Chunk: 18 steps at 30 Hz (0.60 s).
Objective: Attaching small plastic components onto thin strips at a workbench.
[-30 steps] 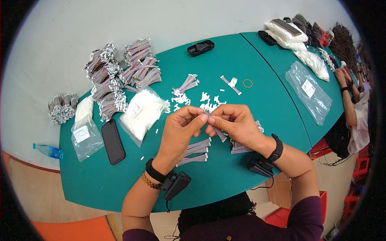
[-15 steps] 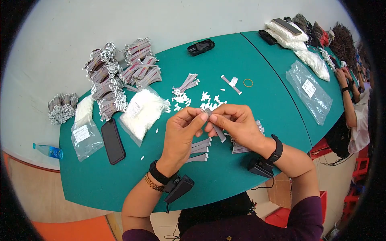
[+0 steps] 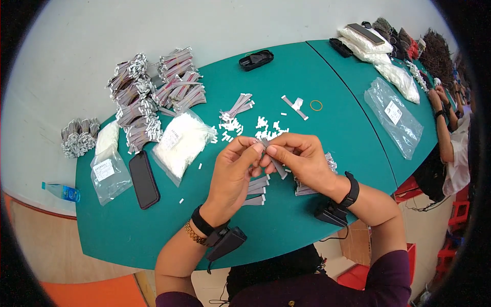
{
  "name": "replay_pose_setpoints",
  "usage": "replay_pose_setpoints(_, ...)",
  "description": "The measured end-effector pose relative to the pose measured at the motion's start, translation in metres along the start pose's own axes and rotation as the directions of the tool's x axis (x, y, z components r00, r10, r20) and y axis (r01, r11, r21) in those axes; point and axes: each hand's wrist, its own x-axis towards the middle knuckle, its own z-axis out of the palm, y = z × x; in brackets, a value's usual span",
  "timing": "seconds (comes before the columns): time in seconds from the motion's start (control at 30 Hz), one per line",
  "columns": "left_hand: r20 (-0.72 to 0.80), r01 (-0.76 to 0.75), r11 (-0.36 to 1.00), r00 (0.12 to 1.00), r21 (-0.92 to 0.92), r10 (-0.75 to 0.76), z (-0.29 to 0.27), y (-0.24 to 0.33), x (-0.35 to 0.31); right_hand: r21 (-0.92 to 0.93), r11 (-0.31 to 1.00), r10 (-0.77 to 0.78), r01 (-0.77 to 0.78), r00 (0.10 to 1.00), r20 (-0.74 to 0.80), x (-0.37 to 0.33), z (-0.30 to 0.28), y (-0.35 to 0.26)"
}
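Observation:
Above the green table, a short grey flat ribbon cable is pinched between my two hands, its lower end slanting down to the right. My left hand closes thumb and forefinger at its upper end; whether a small white piece is also in that grip is hidden by the fingertips. With thumb against fingers, my right hand grips the cable just beside. Small white connector pieces lie loose beyond the hands, near a few crossed cables. More ribbon cables lie beneath my hands, and a stack sits below my right wrist.
Tall stacks of bundled cables stand at the left, near an opened bag of white pieces and a phone. A bottle lies past the table's left edge. At the right are a clear bag and a co-worker's arm.
My left hand has shifted slightly, its lower fingers curling nearer the cable. The right hand and the cable stay almost in place.

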Motion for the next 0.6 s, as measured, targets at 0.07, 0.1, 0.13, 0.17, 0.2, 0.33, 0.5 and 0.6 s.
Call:
replay_pose_setpoints(0.07, -0.005, -0.034, 0.999, 0.999, -0.001, 0.034, -0.0012, -0.0017, -0.0001, 0.000, 1.000, -0.002, 0.002, 1.000, 0.004, -0.0001, -0.0003, 0.0001)
replay_pose_setpoints(0.1, -0.005, -0.034, 0.999, 0.999, -0.001, 0.034, -0.0008, -0.0008, -0.0007, 0.000, 1.000, -0.002, 0.002, 1.000, 0.004, 0.0000, -0.0007, -0.0004)
replay_pose_setpoints(0.13, -0.010, -0.084, 0.988, 0.996, 0.133, 0.086, 0.0003, 0.0007, -0.0013, -0.022, 1.000, 0.020, -0.020, 1.000, 0.000, 0.0001, -0.0010, -0.0009)
replay_pose_setpoints(0.17, -0.010, -0.083, 0.988, 0.996, 0.133, 0.086, 0.0015, 0.0022, -0.0018, -0.022, 1.000, 0.020, -0.020, 1.000, 0.000, 0.0003, -0.0014, -0.0017)
replay_pose_setpoints(0.2, -0.007, -0.130, 0.956, 0.991, 0.264, 0.137, 0.0027, 0.0037, -0.0022, -0.044, 0.998, 0.041, -0.041, 0.999, -0.005, 0.0004, -0.0018, -0.0025)
replay_pose_setpoints(0.33, -0.013, -0.219, 0.902, 0.970, 0.373, 0.241, 0.0007, 0.0021, -0.0030, -0.027, 0.998, 0.051, -0.050, 0.999, 0.007, 0.0006, -0.0019, -0.0034)
replay_pose_setpoints(0.5, -0.031, -0.225, 0.895, 0.966, 0.384, 0.256, -0.0009, 0.0025, -0.0025, -0.016, 0.998, 0.065, -0.064, 0.998, 0.017, 0.0013, -0.0023, -0.0038)
replay_pose_setpoints(0.6, 0.002, -0.202, 0.903, 0.976, 0.379, 0.217, -0.0023, 0.0055, -0.0022, -0.018, 0.996, 0.089, -0.088, 0.995, 0.047, 0.0010, -0.0019, -0.0068)
